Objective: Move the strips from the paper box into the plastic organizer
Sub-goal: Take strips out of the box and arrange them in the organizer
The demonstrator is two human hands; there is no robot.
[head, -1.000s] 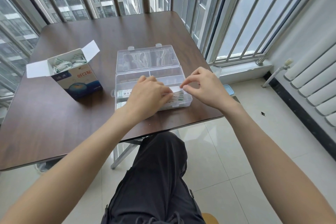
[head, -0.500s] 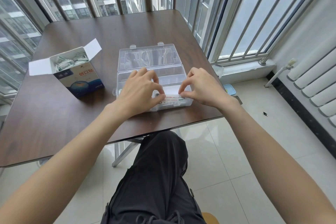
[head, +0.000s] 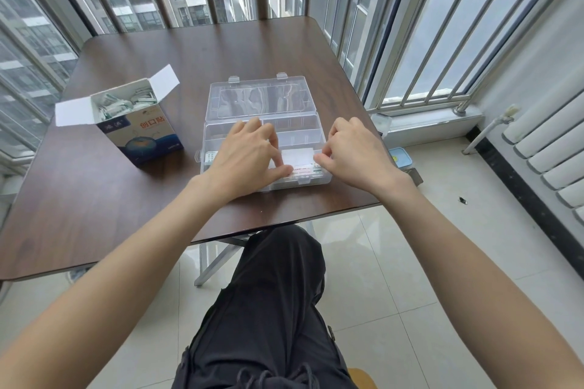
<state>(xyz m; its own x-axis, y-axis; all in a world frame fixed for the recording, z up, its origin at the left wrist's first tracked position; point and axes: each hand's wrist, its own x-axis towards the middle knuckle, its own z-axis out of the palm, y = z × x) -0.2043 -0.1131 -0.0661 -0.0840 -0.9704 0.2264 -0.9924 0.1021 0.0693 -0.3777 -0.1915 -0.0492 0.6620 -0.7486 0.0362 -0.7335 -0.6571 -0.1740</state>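
The clear plastic organizer (head: 268, 136) sits close to the near edge of the dark wooden table (head: 126, 199), toward its right-hand side, with its lid folded back flat away from the person and only a thin band of tabletop between its front wall and the drop. Both hands are down in the front compartments. The left hand (head: 246, 155) has fingers bent and thumb stretched out, pressing one end of a white strip (head: 297, 157); the right hand (head: 354, 155) has fingers curled in, pinching the strip's other end. The strip lies flat in the front right compartment, its long axis running left to right along the organizer's front wall, on top of other printed strips (head: 308, 171). Well off to the left stands the paper box (head: 142, 133), upright, flaps open, packed with more strips (head: 126, 103); bare tabletop lies between it and the organizer. The table's right edge runs near the window bars (head: 442, 41).
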